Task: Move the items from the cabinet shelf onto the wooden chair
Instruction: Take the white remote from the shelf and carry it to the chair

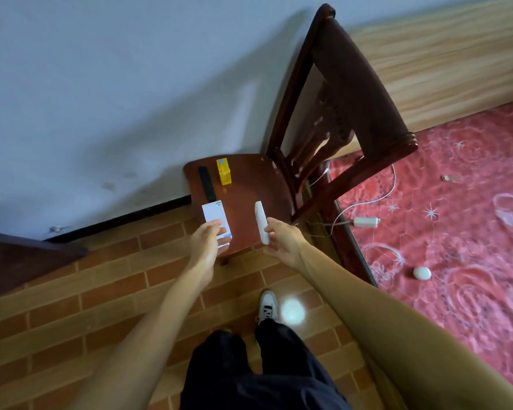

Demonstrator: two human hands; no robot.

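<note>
A dark wooden chair (249, 190) stands against the wall, its seat facing me. On the seat lie a black remote (207, 184) and an upright yellow box (223, 171). My left hand (205, 244) holds a flat white box (215, 219) over the seat's front left edge. My right hand (283, 241) grips a long white remote (261, 221) over the seat's front right part. Whether either item touches the seat is unclear. The cabinet shelf is out of view.
A bed with a red patterned cover (456, 232) lies right of the chair, with a white charger and cable (365, 222) and a small white case (422, 273) on it. Dark furniture (18, 258) stands at the left. Brick-pattern floor lies below.
</note>
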